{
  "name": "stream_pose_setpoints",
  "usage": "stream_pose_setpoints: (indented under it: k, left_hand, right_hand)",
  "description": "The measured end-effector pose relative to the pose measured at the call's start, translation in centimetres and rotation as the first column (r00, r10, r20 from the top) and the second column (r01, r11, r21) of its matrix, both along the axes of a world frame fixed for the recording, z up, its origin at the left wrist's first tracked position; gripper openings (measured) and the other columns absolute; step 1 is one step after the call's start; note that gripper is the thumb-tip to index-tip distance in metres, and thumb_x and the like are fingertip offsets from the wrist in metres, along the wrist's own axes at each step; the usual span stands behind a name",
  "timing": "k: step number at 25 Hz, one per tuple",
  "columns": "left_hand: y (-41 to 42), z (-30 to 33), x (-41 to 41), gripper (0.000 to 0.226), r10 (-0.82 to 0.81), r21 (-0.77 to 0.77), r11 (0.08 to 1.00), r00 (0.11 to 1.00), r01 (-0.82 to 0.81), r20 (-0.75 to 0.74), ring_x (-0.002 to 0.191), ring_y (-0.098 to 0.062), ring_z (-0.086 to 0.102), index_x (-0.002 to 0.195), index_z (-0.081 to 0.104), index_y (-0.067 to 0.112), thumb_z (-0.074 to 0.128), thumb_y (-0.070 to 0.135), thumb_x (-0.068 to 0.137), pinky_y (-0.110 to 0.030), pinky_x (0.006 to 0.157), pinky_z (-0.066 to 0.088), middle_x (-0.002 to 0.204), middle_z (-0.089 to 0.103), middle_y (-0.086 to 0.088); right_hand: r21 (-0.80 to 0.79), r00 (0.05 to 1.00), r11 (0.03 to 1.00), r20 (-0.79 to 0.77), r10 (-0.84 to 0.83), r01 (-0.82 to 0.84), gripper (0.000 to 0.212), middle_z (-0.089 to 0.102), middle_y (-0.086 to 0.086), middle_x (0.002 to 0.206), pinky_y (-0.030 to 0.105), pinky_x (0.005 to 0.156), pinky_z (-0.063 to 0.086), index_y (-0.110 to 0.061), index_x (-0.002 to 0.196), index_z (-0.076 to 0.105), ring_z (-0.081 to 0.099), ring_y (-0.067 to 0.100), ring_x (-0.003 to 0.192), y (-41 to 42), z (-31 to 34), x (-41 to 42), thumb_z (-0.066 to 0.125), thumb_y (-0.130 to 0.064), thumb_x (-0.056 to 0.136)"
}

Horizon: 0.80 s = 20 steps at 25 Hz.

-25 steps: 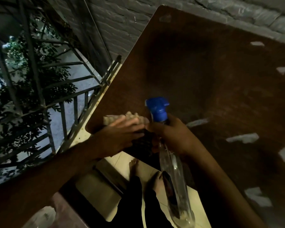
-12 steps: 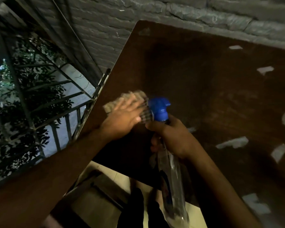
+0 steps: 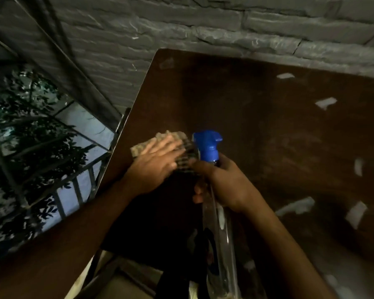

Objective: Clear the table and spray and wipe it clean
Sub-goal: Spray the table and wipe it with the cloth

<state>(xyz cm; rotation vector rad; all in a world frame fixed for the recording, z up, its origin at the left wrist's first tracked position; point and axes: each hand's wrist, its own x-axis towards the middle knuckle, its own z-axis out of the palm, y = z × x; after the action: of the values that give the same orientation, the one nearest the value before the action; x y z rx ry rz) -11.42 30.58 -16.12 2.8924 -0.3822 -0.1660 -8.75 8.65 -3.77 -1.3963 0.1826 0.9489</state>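
A dark brown table (image 3: 257, 126) fills the right side of the view. My left hand (image 3: 156, 162) lies flat, fingers straight, pressing a checked cloth (image 3: 177, 137) onto the table near its left edge. My right hand (image 3: 222, 184) grips the neck of a clear spray bottle (image 3: 218, 234) with a blue trigger head (image 3: 207, 145). The bottle hangs down over the near edge, right beside the cloth.
Several white paper scraps (image 3: 324, 103) lie scattered over the right half of the table. A grey brick wall (image 3: 203, 29) runs behind the table. A metal railing (image 3: 78, 190) and foliage stand at the left. My legs (image 3: 175, 283) show below.
My left hand has slid the cloth further from me along the table's left edge. The right hand has kept its hold on the bottle. The camera has tilted up toward the wall.
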Motion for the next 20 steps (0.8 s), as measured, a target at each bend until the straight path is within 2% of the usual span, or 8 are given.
stream_pose_setpoints:
  k: [2, 3, 6, 11, 15, 20]
  left_hand:
    - [2.7, -0.1, 5.4, 0.054, 0.296, -0.037, 0.955, 0.954, -0.294, 0.045, 0.147, -0.014, 0.011, 0.147, 0.034, 0.024, 0.019, 0.042, 0.098, -0.040, 0.119, 0.001, 0.157, 0.025, 0.003]
    - [3.3, -0.3, 8.2, 0.055, 0.352, -0.037, 0.936, 0.935, -0.351, 0.040, 0.147, -0.016, 0.012, 0.146, 0.036, 0.023, 0.020, 0.042, 0.098, -0.040, 0.119, 0.002, 0.157, 0.025, 0.002]
    - [3.1, -1.2, 13.8, 0.050, 0.286, 0.002, 0.958, 0.955, -0.287, 0.074, 0.147, -0.016, 0.013, 0.144, 0.040, 0.021, 0.026, 0.040, 0.100, -0.041, 0.119, 0.004, 0.157, 0.026, 0.004]
    - [4.5, -1.1, 21.6, 0.050, 0.225, 0.054, 0.971, 0.967, -0.232, 0.117, 0.144, -0.024, 0.023, 0.141, 0.043, 0.017, 0.026, 0.039, 0.099, -0.049, 0.117, 0.015, 0.154, 0.034, -0.003]
    - [4.2, -1.3, 25.1, 0.051, 0.222, 0.009, 0.975, 0.971, -0.223, 0.087, 0.145, -0.024, 0.020, 0.145, 0.038, 0.017, 0.026, 0.038, 0.099, -0.048, 0.118, 0.012, 0.155, 0.031, -0.004]
    - [2.9, -1.1, 27.0, 0.048, 0.264, -0.032, 0.965, 0.959, -0.262, 0.100, 0.146, -0.022, 0.015, 0.146, 0.036, 0.017, 0.028, 0.035, 0.102, -0.045, 0.119, 0.008, 0.156, 0.028, -0.003]
  right_hand:
    - [-0.026, 1.000, 1.000, 0.022, -0.011, 0.011, 0.022, 0.057, 0.009, 0.060, 0.046, 0.065, 0.053, -0.013, 0.106, 0.057, 0.055, 0.028, 0.057, 0.9, -0.6, 1.5, 0.067, -0.023, 0.089]
    - [-0.042, 0.999, 0.999, 0.025, -0.022, 0.023, 0.024, 0.056, 0.009, 0.060, 0.047, 0.066, 0.052, -0.012, 0.107, 0.056, 0.054, 0.031, 0.059, 1.5, -0.7, 2.5, 0.067, -0.023, 0.089]
    - [-0.032, 1.000, 0.999, 0.015, -0.021, 0.021, 0.023, 0.056, 0.011, 0.067, 0.047, 0.069, 0.054, -0.014, 0.108, 0.056, 0.055, 0.032, 0.065, 3.5, -0.2, 5.9, 0.066, -0.024, 0.090]
    - [-0.051, 0.997, 0.997, 0.061, -0.053, 0.056, 0.025, 0.058, 0.009, 0.071, 0.041, 0.063, 0.059, -0.012, 0.110, 0.055, 0.058, 0.025, 0.063, 5.8, 0.5, 10.0, 0.066, -0.025, 0.091]
    - [-0.106, 0.989, 0.984, 0.041, -0.139, 0.143, 0.021, 0.058, 0.007, 0.071, 0.034, 0.055, 0.059, -0.016, 0.105, 0.053, 0.058, 0.019, 0.058, 5.8, 0.2, 12.8, 0.066, -0.026, 0.091]
    - [-0.182, 0.990, 0.973, 0.025, -0.141, 0.143, 0.024, 0.063, 0.004, 0.070, 0.038, 0.059, 0.062, -0.020, 0.103, 0.054, 0.064, 0.017, 0.057, 5.3, 0.0, 15.3, 0.069, -0.031, 0.088]
